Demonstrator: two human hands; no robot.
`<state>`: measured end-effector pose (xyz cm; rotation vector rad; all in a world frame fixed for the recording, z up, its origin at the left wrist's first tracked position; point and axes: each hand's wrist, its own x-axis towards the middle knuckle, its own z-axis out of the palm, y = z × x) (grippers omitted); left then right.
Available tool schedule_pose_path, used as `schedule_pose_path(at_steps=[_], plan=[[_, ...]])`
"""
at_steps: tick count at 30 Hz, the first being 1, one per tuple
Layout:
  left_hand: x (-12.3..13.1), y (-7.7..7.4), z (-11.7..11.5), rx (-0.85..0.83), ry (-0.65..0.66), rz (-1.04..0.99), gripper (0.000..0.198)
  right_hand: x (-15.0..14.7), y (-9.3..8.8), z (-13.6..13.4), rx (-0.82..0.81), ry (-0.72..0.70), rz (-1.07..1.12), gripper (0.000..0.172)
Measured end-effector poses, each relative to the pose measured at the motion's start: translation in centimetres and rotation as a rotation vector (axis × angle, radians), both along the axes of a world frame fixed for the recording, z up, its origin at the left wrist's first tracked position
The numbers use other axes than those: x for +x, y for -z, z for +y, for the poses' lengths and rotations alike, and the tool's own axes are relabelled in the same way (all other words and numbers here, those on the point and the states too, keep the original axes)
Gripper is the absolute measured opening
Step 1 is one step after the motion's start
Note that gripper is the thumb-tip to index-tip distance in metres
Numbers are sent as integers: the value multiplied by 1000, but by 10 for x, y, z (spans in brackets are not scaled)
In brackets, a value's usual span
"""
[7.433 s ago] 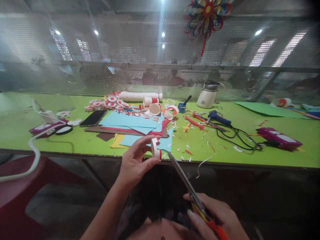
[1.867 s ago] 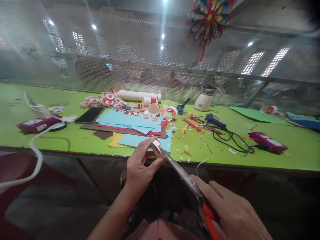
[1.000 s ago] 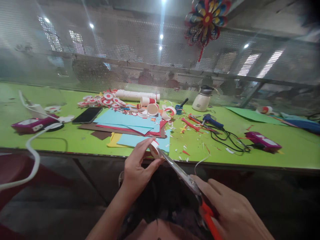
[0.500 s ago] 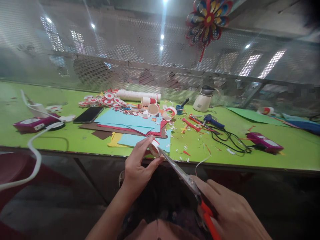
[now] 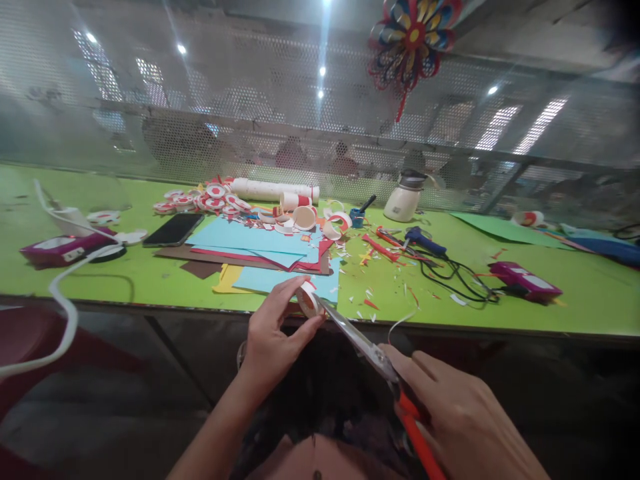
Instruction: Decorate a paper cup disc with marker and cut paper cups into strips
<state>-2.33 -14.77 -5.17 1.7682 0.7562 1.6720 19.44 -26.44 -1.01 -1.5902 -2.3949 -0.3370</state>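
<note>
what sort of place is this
Probably a shared craft workshop: scissors at a small paper ring, colored paper sheets and scraps on a long green table, and a glue gun among the clutter.

Relative to earliest view: right hand (image 5: 455, 400) higher, rolled over, back now uppermost; scissors (image 5: 361, 340) turned with it, yellow inner grip now hidden; paper ring (image 5: 306, 303) tilted, hollow interior now exposed.

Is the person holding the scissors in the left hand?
No, the right hand holds the scissors by their red handle, while the left hand pinches a small white piece.
</note>
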Motion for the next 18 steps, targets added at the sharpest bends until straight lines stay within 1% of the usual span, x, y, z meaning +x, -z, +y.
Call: schedule_pose_path(at_steps=[3,7,9,10,12,14,16,18], plan=[[0,-5,-4,-119,91,-44,42,-2,-10,1,-76,13,83,40],[-3,-13,-7,-183,111,-45,39,2,-23,5,-297,8,343,32],[-4,-16,-8,-200,117,-50,39,10,-24,7,-371,15,464,31],[-5,-17,-8,-207,125,-58,39,14,-23,7,-361,38,522,31],[-6,-18,-8,-216,148,-77,39,21,-18,7,-415,77,587,34],[-6,-19,-8,-216,173,-96,39,22,-16,7,-411,92,636,30],[-5,-19,-9,-213,213,-102,41,17,-17,7,-310,112,680,27],[-2,-19,-10,-207,268,-97,43,8,-24,8,-225,126,764,27]])
